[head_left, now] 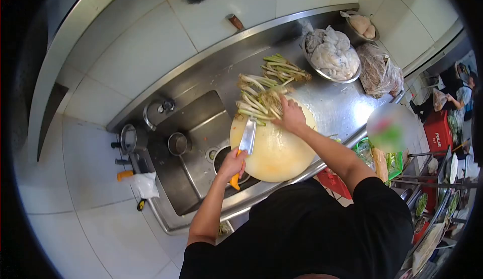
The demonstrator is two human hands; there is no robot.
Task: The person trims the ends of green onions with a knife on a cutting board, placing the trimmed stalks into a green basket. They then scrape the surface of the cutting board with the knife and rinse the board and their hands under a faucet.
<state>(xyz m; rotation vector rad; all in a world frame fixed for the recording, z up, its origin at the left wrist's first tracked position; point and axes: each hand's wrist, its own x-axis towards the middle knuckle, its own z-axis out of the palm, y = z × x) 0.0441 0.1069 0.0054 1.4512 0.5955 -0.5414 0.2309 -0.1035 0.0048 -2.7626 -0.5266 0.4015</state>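
Observation:
My left hand [233,163] is closed around the orange handle of a kitchen knife [247,137]. Its broad blade points away from me, the tip close to a bunch of spring onions [255,101]. My right hand [292,115] grips that bunch by the root end, at the far side of a round, pale yellow cutting board [274,153]. The white stalks lie toward the left, partly over the board's edge. More spring onions [284,69] lie just behind on the steel counter.
Left of the board is a sink [193,178] with a small metal pot [178,143] and a faucet [152,115]. At the back right stand a bowl with a plastic-wrapped load [334,57] and a full plastic bag [378,71]. Another person [460,95] is far right.

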